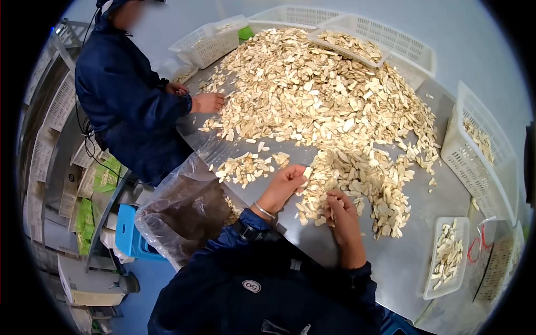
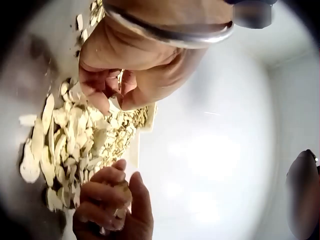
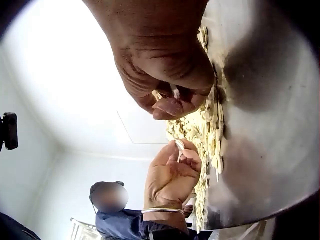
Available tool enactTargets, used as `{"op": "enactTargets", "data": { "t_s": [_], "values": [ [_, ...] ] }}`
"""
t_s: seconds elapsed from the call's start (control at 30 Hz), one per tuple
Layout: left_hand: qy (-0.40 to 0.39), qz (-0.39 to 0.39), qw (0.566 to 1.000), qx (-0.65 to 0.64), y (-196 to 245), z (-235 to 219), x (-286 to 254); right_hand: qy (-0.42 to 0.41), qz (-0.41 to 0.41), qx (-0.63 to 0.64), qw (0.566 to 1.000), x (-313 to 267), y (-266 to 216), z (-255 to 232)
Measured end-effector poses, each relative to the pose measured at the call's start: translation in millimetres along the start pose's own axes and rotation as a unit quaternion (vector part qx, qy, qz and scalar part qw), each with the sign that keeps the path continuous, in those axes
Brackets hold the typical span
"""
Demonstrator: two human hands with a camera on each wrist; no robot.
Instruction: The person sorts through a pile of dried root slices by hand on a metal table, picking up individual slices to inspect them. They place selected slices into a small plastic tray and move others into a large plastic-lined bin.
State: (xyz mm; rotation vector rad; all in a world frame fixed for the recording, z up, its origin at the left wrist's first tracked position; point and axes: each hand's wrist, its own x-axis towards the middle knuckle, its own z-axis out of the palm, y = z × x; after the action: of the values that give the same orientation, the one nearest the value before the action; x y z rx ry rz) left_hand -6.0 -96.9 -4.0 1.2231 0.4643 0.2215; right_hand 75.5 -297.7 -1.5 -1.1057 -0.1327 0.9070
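My left hand (image 1: pixel 283 188) pinches a pale dried slice (image 1: pixel 307 172) between thumb and fingertips, over the near edge of a big heap of such slices (image 1: pixel 324 95). The right wrist view also shows that slice (image 3: pixel 179 145) at the left fingertips. To the right, my right hand (image 1: pixel 344 220) has its fingers curled in close above the near slices. Between thumb and fingers a small whitish slice (image 3: pixel 175 91) shows in the right wrist view, mostly hidden by the hand. The left wrist view has pale bits in the right hand's (image 2: pixel 112 205) curled fingers.
A smaller pile (image 1: pixel 245 169) lies left of my hands on the metal table (image 1: pixel 413 223). A bag-lined bin (image 1: pixel 184 212) stands at the table's edge. White baskets (image 1: pixel 474 156) line the back and right; a shallow tray (image 1: pixel 463 245) holds slices. Another person (image 1: pixel 128 95) works at left.
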Motion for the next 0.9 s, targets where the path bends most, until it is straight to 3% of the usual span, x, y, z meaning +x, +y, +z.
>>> {"op": "enactTargets", "data": {
  "t_s": [0.1, 0.33, 0.53, 0.73, 0.9],
  "values": [
    [-0.005, -0.048, 0.999, -0.024, 0, 18, -8, 0.026, -0.026, -0.047, 0.998, 1, 1, 1],
    [-0.070, -0.071, 0.990, -0.100, -8, 36, -12, 0.054, -0.100, -0.125, 0.986, 9, 12, -7],
    [-0.117, -0.075, 0.990, -0.033, -9, 35, -13, 0.034, -0.112, -0.116, 0.986, 10, 15, -7],
    [-0.073, -0.033, 0.996, 0.037, -7, 47, -16, 0.029, -0.093, -0.094, 0.991, 8, 11, -9],
    [-0.122, 0.059, 0.984, 0.114, -8, 48, -19, 0.057, -0.061, -0.078, 0.993, 9, 8, -10]
  ]
}}
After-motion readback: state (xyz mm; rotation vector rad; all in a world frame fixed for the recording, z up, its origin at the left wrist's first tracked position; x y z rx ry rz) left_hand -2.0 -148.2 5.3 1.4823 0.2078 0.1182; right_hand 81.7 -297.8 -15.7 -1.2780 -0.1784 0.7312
